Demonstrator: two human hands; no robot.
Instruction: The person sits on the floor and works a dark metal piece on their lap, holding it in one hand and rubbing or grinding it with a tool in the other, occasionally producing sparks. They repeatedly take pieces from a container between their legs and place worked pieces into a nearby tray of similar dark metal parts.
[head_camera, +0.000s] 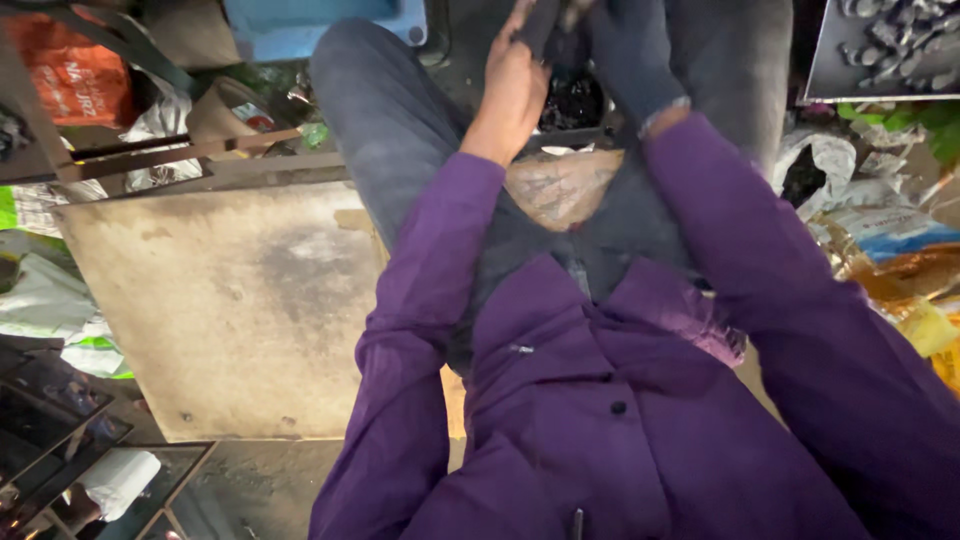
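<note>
The bare left hand (512, 88) sits at about twelve o'clock in the head view, its grip pinched on the edge of a dark glove (625, 60) that covers the right hand (640, 75). The gloved hand's own grip runs off the top edge, so I cannot tell how it is set. Both purple sleeves (430, 260) reach forward over grey-trousered knees (385, 110). Below the hands lies a clear bag (560, 185) in the lap; beyond them, a heap of black material (570, 100). A worn board (220, 300) lies at nine o'clock, yellow packets (910, 280) at three. The pinch looks shallow; it could slip and leave the glove bunched at the wrist.
</note>
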